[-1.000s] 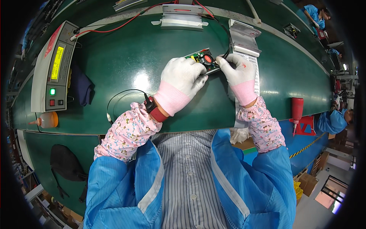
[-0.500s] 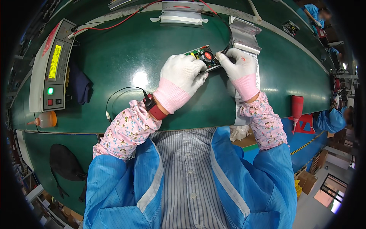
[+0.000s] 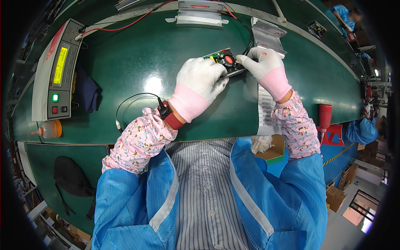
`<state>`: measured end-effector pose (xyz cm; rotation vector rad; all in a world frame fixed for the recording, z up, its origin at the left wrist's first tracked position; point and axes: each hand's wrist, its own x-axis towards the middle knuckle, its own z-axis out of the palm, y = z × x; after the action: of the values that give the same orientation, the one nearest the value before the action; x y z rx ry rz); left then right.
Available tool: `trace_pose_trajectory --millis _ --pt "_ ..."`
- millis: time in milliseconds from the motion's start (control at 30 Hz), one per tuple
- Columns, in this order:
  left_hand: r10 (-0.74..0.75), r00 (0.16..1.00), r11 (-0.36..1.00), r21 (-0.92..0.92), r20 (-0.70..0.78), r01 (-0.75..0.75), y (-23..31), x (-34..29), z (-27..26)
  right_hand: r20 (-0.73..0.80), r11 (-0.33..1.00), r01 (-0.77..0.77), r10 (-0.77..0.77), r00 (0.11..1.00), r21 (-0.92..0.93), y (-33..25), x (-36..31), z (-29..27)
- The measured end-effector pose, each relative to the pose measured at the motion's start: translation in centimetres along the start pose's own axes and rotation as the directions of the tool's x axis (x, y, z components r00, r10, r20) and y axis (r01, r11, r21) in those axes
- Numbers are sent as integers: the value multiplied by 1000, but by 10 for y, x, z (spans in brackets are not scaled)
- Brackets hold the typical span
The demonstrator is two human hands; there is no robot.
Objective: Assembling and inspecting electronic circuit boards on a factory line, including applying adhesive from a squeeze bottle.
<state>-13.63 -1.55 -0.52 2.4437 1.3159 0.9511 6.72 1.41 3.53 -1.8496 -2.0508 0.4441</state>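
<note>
My left hand [image 3: 199,81], in a white glove with a pink cuff, closes its fingers on the near left edge of a small circuit board [image 3: 216,56]. The board carries green and yellow parts and a round black component with a red top, and has a metal edge. At its right end is my right hand [image 3: 266,62], also gloved, thumb and forefinger pinched together. Black cable [image 3: 251,41] runs down from the far side into this hand; its end is hidden by the fingers. A wrist strap [image 3: 171,118] with a thin cord circles my left wrist.
A tester [image 3: 50,68] with a yellow display and a lit green button stands at left, near an orange bottle [image 3: 52,129] and dark blue cloth [image 3: 86,91]. Metal brackets [image 3: 200,18] lie at the far edge. A printed sheet [image 3: 266,110] and red bottle [image 3: 325,116] are at right.
My right hand has turned and shifted a little to the right, uncovering more of the printed sheet. The left hand and the board have barely moved. The tester's display text differs.
</note>
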Motion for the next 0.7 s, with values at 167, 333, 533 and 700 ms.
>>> trace_pose_trajectory --millis 167,333,533,700 --pt "7 1000 1000 -6 -8 -7 -1 2 2 5 997 53 -53 999 -61 1 4 -2" --pt "-3 1000 1000 -8 8 3 -3 4 4 77 995 49 -42 996 -87 1 8 -3" --pt "12 1000 999 40 7 -12 1 2 -2 28 987 76 -73 997 -139 -6 0 1" --pt "29 999 992 126 29 -32 8 4 -7 107 991 43 -30 994 -125 -9 -2 -10"
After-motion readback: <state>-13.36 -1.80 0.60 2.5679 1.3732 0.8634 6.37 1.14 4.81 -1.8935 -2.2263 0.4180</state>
